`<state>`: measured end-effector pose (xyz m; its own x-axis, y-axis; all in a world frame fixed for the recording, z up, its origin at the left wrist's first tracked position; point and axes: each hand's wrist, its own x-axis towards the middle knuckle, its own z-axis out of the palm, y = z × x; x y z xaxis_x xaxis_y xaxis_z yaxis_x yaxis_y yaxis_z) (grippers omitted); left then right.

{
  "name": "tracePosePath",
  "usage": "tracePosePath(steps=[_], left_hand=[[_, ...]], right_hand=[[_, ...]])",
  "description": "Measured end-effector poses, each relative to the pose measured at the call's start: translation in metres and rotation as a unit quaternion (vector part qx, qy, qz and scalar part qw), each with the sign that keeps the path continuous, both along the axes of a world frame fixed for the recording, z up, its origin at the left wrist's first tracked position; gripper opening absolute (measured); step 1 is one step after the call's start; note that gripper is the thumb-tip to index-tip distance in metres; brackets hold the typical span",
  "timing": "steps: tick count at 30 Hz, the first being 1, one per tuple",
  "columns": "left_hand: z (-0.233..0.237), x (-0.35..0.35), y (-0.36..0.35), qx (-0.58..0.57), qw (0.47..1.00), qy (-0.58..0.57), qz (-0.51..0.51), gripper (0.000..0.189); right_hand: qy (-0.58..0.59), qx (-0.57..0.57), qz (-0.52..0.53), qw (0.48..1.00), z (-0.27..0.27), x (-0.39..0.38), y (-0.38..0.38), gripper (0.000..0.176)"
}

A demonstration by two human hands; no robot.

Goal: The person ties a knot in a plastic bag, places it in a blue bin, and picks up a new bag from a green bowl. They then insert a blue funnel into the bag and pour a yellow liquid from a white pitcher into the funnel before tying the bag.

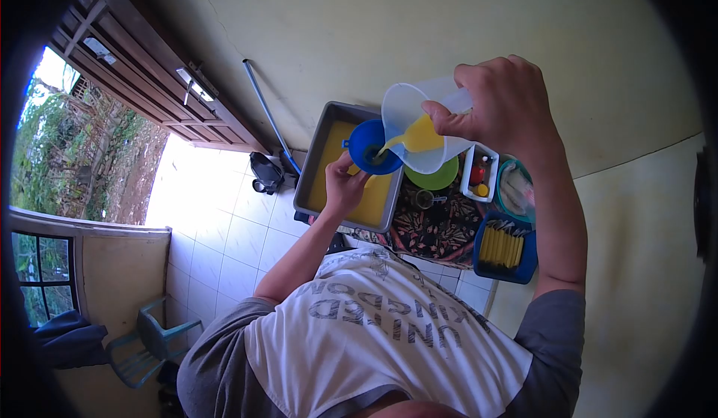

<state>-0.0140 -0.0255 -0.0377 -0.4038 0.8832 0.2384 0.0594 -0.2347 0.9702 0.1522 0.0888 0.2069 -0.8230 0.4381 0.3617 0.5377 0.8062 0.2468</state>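
Tilted to the left, a translucent plastic pitcher hangs from my right hand, which is closed round its handle side. Yellow liquid runs from the pitcher's lip into a blue funnel. My left hand grips the funnel from below, fingers wrapped near its neck; whatever is under the funnel is hidden. Beneath both lies a large grey rectangular tub holding more yellow liquid.
On the patterned cloth stand a green round plate, a small glass and a white tray with small bottles. At right a blue basket holds several filled yellow tubes. An open door and a chair are at left.
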Motion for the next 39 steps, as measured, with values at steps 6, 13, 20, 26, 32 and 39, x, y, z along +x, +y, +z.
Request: tracePosePath(steps=[6, 13, 20, 26, 32, 39], left_hand=[[0.0024, 0.0005, -0.0010, -0.011, 1.000, 0.000, -0.002, 0.020], [-0.0008, 0.0009, -0.0003, -0.009, 1.000, 0.000, -0.005, 0.020], [0.0003, 0.0017, 0.0000, -0.006, 1.000, -0.004, -0.009, 0.020], [0.0001, 0.0014, -0.0003, -0.016, 1.000, 0.004, -0.005, 0.020], [-0.0003, 0.0008, 0.0001, -0.012, 1.000, 0.007, -0.005, 0.019], [-0.0027, 0.0005, 0.0008, -0.006, 1.000, 0.013, -0.001, 0.019]], right_hand=[[-0.004, 0.002, -0.002, 1.000, 0.0006, 0.0004, -0.0001, 0.059], [-0.008, 0.001, -0.003, 1.000, 0.0015, 0.0012, 0.0000, 0.058], [-0.009, -0.029, -0.025, 0.999, 0.0028, 0.0011, -0.0023, 0.060], [0.003, 0.003, -0.002, 1.000, 0.0016, 0.0007, -0.0006, 0.058], [0.000, 0.011, 0.001, 1.000, 0.0027, 0.0002, -0.0008, 0.058], [-0.008, -0.026, -0.030, 0.999, 0.0051, -0.0003, -0.0041, 0.056]])
